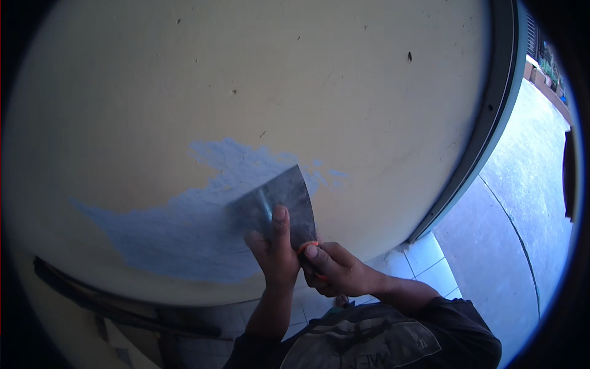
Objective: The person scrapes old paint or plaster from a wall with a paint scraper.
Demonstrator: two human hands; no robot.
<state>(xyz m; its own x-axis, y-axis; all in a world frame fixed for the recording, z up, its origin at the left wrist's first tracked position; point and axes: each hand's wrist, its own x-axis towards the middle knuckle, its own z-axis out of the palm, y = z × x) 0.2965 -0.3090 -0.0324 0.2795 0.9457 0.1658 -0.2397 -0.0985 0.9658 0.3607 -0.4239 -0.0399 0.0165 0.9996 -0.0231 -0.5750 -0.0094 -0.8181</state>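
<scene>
- Pressing the scraper blade flat against the yellow wall, left hand lays fingers on it.
- Right hand grips its orange handle.
- Blade sits on the blue patch.

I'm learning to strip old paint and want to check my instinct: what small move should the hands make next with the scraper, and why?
Probably a short push of the scraper blade up and right into the cream paint. The left hand presses fingers flat on the blade, the right hand grips the orange handle, and the blade's edge sits at the border of the bared blue patch on the wall.
</scene>
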